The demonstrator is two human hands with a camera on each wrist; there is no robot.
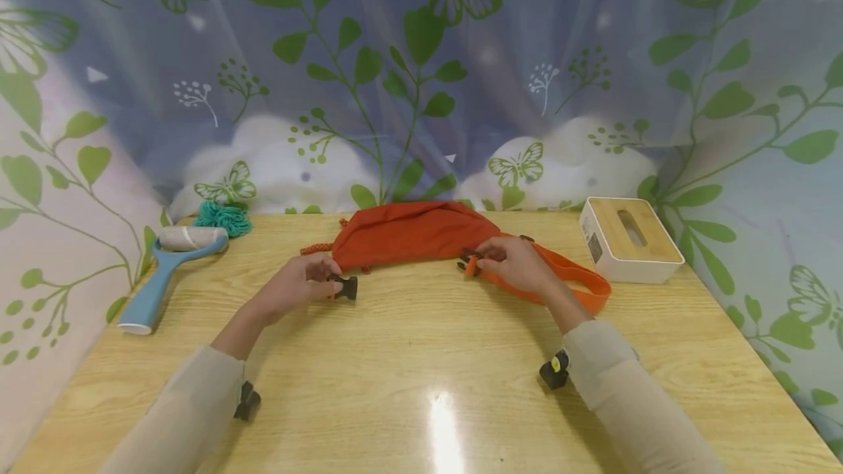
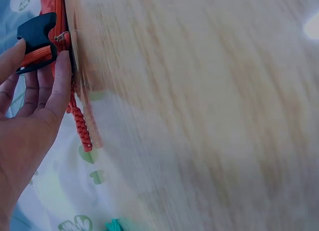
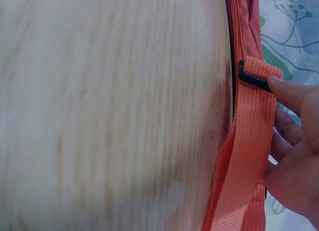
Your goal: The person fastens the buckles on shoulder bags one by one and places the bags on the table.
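Observation:
An orange-red waist bag (image 1: 415, 232) lies along the back of the table. My left hand (image 1: 299, 287) pinches a black buckle half (image 2: 37, 36) between thumb and fingers, just below the bag's left end. A braided orange zipper pull (image 2: 82, 126) hangs near those fingers in the left wrist view. On the other side, my right hand (image 1: 516, 262) pinches the pronged black buckle half (image 1: 466, 263) by its strap end. In the right wrist view the thumb presses the edge of its black bar (image 3: 254, 80). The orange strap (image 1: 579, 280) loops away to the right. The two buckle halves are apart.
At the left lie a blue-handled lint roller (image 1: 154, 287) and a bundle of teal cord (image 1: 224, 218). A white tissue box (image 1: 632, 240) with a wooden lid stands at the back right. Behind the wooden table (image 1: 369, 386) hangs a leaf-patterned curtain (image 1: 421, 93).

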